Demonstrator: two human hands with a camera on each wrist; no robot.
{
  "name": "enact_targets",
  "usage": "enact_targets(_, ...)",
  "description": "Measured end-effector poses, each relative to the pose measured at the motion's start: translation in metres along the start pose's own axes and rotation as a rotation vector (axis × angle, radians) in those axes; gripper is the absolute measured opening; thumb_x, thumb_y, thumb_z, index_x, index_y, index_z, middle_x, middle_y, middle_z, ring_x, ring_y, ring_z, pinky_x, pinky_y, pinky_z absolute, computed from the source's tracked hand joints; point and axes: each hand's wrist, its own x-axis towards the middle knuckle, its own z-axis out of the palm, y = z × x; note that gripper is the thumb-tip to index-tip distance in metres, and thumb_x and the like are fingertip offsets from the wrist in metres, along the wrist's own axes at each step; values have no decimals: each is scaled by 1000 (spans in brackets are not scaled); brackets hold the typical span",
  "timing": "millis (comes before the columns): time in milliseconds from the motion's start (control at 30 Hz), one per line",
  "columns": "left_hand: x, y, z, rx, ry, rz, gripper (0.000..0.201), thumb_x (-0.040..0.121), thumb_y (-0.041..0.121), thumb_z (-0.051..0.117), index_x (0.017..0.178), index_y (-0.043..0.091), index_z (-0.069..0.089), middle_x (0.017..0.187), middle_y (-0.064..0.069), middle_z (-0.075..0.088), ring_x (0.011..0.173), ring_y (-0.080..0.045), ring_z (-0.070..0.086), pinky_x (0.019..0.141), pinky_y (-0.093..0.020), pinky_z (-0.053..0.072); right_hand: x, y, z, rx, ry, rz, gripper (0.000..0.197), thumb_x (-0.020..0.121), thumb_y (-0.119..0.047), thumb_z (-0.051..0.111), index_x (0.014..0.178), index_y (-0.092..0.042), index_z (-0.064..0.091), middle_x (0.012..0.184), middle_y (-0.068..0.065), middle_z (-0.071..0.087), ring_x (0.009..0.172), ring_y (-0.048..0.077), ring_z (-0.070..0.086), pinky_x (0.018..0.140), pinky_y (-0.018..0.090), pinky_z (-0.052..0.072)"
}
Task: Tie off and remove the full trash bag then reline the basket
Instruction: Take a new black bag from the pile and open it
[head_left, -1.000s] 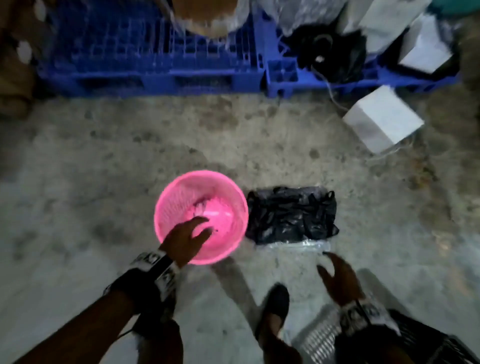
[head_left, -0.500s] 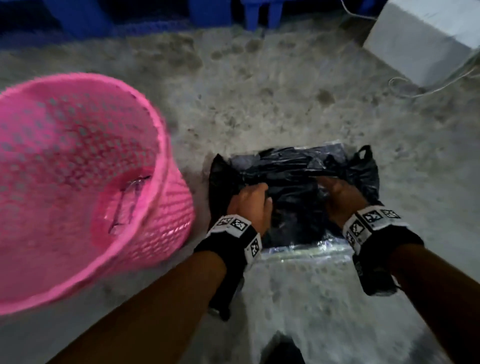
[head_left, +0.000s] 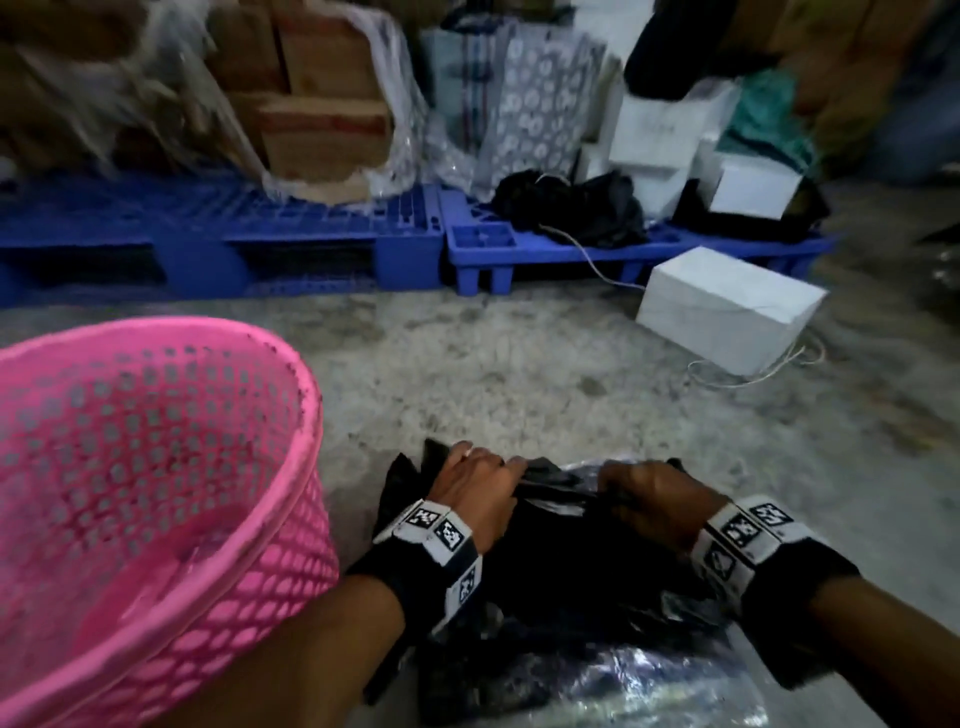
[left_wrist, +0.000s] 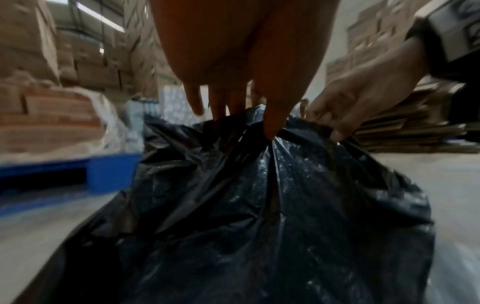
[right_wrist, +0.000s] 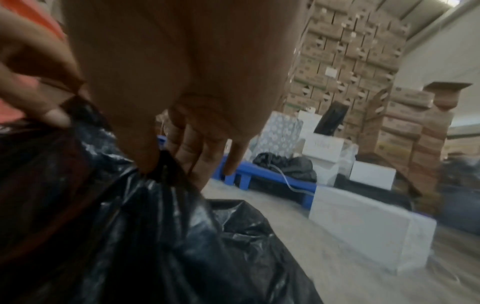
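A pink perforated basket (head_left: 156, 493) stands unlined on the floor at my left. Right of it, both hands hold a crumpled black trash bag (head_left: 561, 597) above a clear plastic wrapper (head_left: 675, 691). My left hand (head_left: 493, 467) pinches the bag's upper edge at its left side, and my right hand (head_left: 623, 483) pinches the same edge a little to the right. In the left wrist view, the left hand's thumb and fingers (left_wrist: 270, 127) nip the black bag (left_wrist: 259, 216), with the right hand (left_wrist: 358, 102) beside them. In the right wrist view, the right hand's fingers (right_wrist: 161, 164) grip a bunched fold of the bag (right_wrist: 155, 236).
Blue plastic pallets (head_left: 311, 244) run along the back with cardboard boxes, patterned bags and a dark bundle (head_left: 571, 208) on them. A white box (head_left: 727, 312) with a cord lies on the concrete floor (head_left: 519, 374) at the right.
My left hand left the basket and both hands went to the black bags. They now pinch one bag's edge and have raised it, and the head view has tilted up.
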Motion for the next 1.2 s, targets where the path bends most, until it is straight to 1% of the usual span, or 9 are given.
enact_targets(200,6,18,-123,191,285,137,28,86,14,48,112,11,40,103,-18,68,94,-39,62,84,-42,39,-27,-30,-84,-155,22,27,47,62,-60,62,90,-22,60,98,7,56,94,25,60,84,34,50)
enact_targets(400,-26,-20,-223,409,172,193,25,91,32,46,106,13,53,100,-16,66,96,-33,59,89,-41,34,-56,-75,-147,-148,42,93,19,77,-36,67,91,-23,67,80,-5,60,76,8,58,65,22,42)
enact_targets(500,-46,-44,-256,118,226,67,22,93,30,45,93,11,56,96,-17,63,91,-33,58,75,-38,43,-61,-103,-182,-65,239,24,18,83,-28,64,66,-26,57,68,-7,59,61,-1,56,55,13,40)
enact_targets(667,-82,-57,-287,-717,304,8,39,75,36,72,103,23,49,88,-4,65,86,-23,64,74,-36,51,-62,-191,-219,596,372,-180,17,86,-16,61,97,-3,65,91,19,70,78,26,69,64,27,51)
enact_targets(733,-96,-59,-289,-832,226,55,68,64,34,80,121,27,44,110,5,64,102,-15,63,84,-29,54,-65,-231,-223,721,258,-267,18,88,-11,57,103,-3,64,101,19,70,87,28,69,70,26,51)
enact_targets(867,-119,-81,-286,-755,490,68,46,73,6,74,115,13,57,110,-2,68,104,-16,63,88,-29,53,-67,-278,-223,629,262,-370,12,86,-15,61,96,-12,68,91,5,72,91,21,67,96,45,50)
enact_targets(967,-144,-101,-291,-768,672,84,35,77,8,72,109,17,62,110,0,70,104,-12,64,92,-43,52,-65,-284,-221,363,394,-333,76,69,-40,75,134,-29,37,105,2,62,89,21,63,77,37,54)
enact_targets(1033,-165,-105,-292,-827,713,161,34,80,5,68,110,17,62,111,2,70,105,-8,63,92,-36,53,-60,-297,-210,252,341,-365,95,66,-45,76,141,-36,19,121,-7,50,105,14,53,84,30,47)
enact_targets(1200,-212,-120,-273,-937,476,134,33,74,6,72,100,25,65,100,16,72,98,0,64,82,-21,51,-26,-338,-183,112,665,-645,10,75,-14,63,84,-16,65,91,8,73,91,18,66,64,15,44)
